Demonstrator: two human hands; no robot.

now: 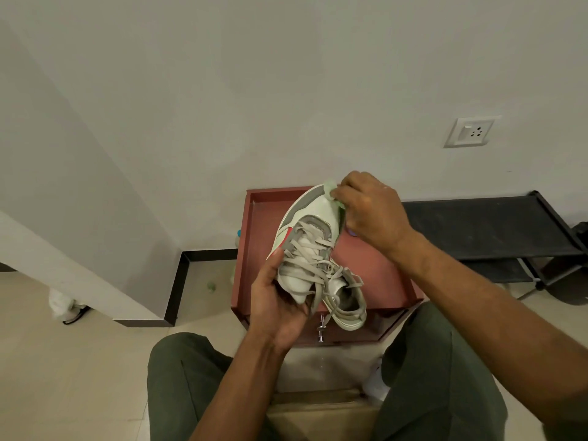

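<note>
Shoe point(313, 222) held above red surface point(375, 275); left hand point(276, 302) grips its rear half, steadying; right hand point(370, 214) pinches green cloth point(330, 187) against its toe edge, apparently for wiping.

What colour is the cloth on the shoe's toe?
Pale green; head view shows the cloth best, pinched in the right hand against the shoe.

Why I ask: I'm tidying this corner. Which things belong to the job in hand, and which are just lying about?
In the job: white sneaker, gripped by the left hand; pale green cloth, pinched by the right hand at the sneaker's toe.
Lying about: reddish cabinet, black rack, wall socket, white bag on the floor.
</note>
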